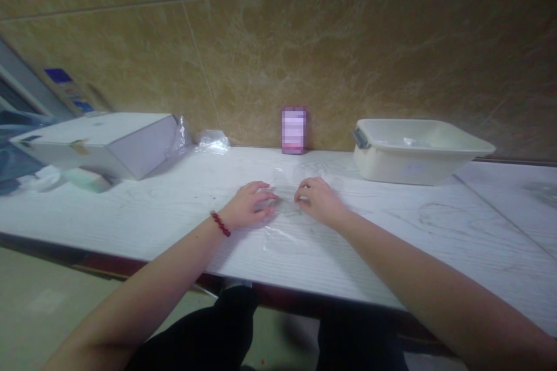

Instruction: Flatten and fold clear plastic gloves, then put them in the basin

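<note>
A clear plastic bag point(285, 232) lies flat on the white table point(174, 208) in front of me. My left hand point(250, 204), with a red bead bracelet on its wrist, rests on the bag's left side with fingers curled and pinched on the film. My right hand point(317, 200) presses on the bag's right side, fingers bent and pinching the plastic. The two hands are a few centimetres apart at the bag's upper edge. What is inside the bag, if anything, I cannot make out.
A white cardboard box point(108, 142) lies at the back left, with crumpled clear plastic point(212, 141) beside it. A small pink-purple box point(293, 130) stands against the tiled wall. A cream plastic basin point(413, 151) sits at the back right.
</note>
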Tool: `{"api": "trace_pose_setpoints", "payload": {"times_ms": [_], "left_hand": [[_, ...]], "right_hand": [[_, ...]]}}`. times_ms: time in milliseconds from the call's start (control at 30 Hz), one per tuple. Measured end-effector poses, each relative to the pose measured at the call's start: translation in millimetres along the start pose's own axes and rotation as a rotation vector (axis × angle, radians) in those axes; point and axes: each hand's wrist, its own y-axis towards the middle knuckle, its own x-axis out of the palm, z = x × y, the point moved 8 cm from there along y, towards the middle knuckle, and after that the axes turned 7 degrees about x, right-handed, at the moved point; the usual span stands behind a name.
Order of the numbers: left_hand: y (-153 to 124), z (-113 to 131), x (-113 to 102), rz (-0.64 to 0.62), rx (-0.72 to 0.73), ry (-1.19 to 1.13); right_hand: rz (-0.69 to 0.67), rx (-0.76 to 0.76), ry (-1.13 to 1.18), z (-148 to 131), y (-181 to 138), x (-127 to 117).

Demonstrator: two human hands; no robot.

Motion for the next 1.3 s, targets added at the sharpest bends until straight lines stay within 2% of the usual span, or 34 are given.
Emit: {"api": "trace_pose_setpoints", "payload": {"times_ms": [100,267,367,600,1100,1200,1300], "left_hand": [[-1.0,1.3,3.7,-0.05,0.008,0.025],[-0.4,2.7,2.0,-0.031,0.044,0.049],[-0.7,-0.1,5.5,-0.062,0.054,0.069],[-4.1,-6.9,13.1,-0.132,0.02,0.096],[-7.0,-9.3,15.2,-0.197,-0.02,0.112],[-6.8,-8.5,14.5,-0.193,-0.016,0.119],[-5.5,-8.5,13.8,-0.172,-0.011,0.121]], "right_hand": [[-0.005,0.007,0.001,1.3,-0.2,1.1],[-0.011,0.003,-0.004,2.2,0.2,3.1],[-0.025,0.009,-0.006,3.3,1.3,4.6],[-0.043,0.029,-0.004,6.8,2.0,5.2],[-0.159,0.131,-0.017,21.8,4.4,12.5],[-0.116,0.177,-0.031,25.6,5.5,9.4],[-0.002,0.158,-0.003,18.6,4.9,1.0]]}}
